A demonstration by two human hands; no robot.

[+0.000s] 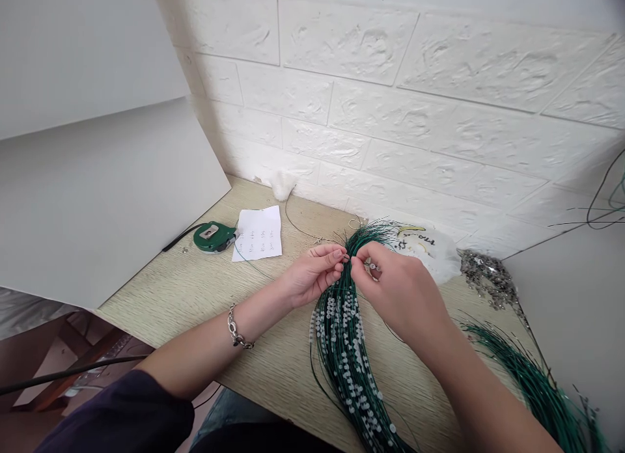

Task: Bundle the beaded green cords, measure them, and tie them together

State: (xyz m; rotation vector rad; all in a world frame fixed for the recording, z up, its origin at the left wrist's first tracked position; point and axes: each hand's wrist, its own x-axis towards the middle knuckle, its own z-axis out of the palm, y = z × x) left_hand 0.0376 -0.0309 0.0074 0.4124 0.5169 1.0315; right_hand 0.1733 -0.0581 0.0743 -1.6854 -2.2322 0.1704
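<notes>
A thick bundle of thin green wires lies on the table and runs toward me, with several white beads strung along it. Over the bundle's upper end, my left hand pinches a thin wire between thumb and forefinger. My right hand is closed in a pinch just beside it, on the same thin wire as far as I can see. A few white beads show near the right fingers. The fingertips almost meet, and the exact spot between them is too small to make out. One loose dark wire curves up behind the left hand.
A green tape measure and a white paper with writing lie at left. Behind the right hand is a clear printed plastic bag. At right are silvery beaded strands and another green wire bundle. A white brick-patterned wall bounds the table.
</notes>
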